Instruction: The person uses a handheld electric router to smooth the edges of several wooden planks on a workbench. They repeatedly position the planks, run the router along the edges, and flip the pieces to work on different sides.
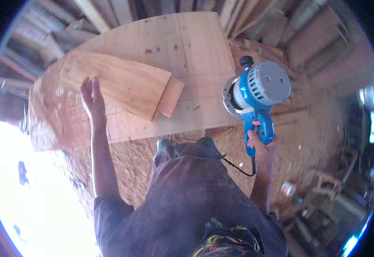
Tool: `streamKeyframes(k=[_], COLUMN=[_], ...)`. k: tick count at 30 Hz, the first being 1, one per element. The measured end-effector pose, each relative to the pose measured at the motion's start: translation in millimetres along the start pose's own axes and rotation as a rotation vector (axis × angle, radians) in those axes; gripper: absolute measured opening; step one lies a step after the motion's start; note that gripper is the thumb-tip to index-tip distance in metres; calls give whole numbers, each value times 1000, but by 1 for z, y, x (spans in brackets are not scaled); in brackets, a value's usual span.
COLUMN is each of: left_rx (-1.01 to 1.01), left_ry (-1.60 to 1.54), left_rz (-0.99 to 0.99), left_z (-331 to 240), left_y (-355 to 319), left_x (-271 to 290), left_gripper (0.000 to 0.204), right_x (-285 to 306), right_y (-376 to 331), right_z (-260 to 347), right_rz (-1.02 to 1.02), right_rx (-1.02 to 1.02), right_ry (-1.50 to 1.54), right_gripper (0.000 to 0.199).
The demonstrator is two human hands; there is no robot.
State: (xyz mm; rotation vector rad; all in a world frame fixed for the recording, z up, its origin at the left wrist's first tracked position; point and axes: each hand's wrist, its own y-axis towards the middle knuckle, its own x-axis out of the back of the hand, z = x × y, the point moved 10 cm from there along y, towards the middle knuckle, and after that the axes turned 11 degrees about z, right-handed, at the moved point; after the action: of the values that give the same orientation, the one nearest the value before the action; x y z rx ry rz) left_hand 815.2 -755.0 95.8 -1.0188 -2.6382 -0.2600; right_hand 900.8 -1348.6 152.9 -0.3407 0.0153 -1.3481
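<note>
My right hand [263, 143] is closed round the blue D-handle of a wood router [255, 88]. The router has a grey round motor cap, a black knob and a round metal base; it is held up at the right end of the workbench, tilted on its side. Over the left part of a pale board [122, 81] my left hand [93, 100] is raised with its fingers stretched out and nothing in them; whether it touches the board I cannot tell. A shorter wood piece [172, 96] juts out from beneath the board's right end.
A wide plank workbench top [195, 47] carries the boards. From the router's handle a black cord [238, 169] droops toward my body. Sawdust covers the floor [127, 171]. Lumber [90, 15] leans behind the bench, and clutter with a small white container [288, 189] lies at the lower right.
</note>
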Motion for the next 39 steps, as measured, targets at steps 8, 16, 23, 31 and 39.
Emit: streamKeyframes(k=[8, 16, 23, 31, 39], left_rx=[169, 254, 230, 287, 166], left_ry=[225, 100, 5, 44, -103], left_rz=[-389, -460, -500, -484, -389], left_z=[86, 21, 9, 6, 46], left_y=[-72, -115, -123, -122, -66], left_x=[-21, -62, -68, -70, -27], left_gripper=[101, 97, 96, 97, 85], right_x=[-7, -19, -34, -37, -44], right_y=[98, 135, 138, 135, 120], right_z=[20, 36, 54, 46, 50], right_rz=[608, 892, 1012, 1001, 1050], right_rx=[122, 139, 202, 216, 260], right_ry=[-91, -168, -406, -444, -404], right_gripper=[28, 26, 21, 14, 18])
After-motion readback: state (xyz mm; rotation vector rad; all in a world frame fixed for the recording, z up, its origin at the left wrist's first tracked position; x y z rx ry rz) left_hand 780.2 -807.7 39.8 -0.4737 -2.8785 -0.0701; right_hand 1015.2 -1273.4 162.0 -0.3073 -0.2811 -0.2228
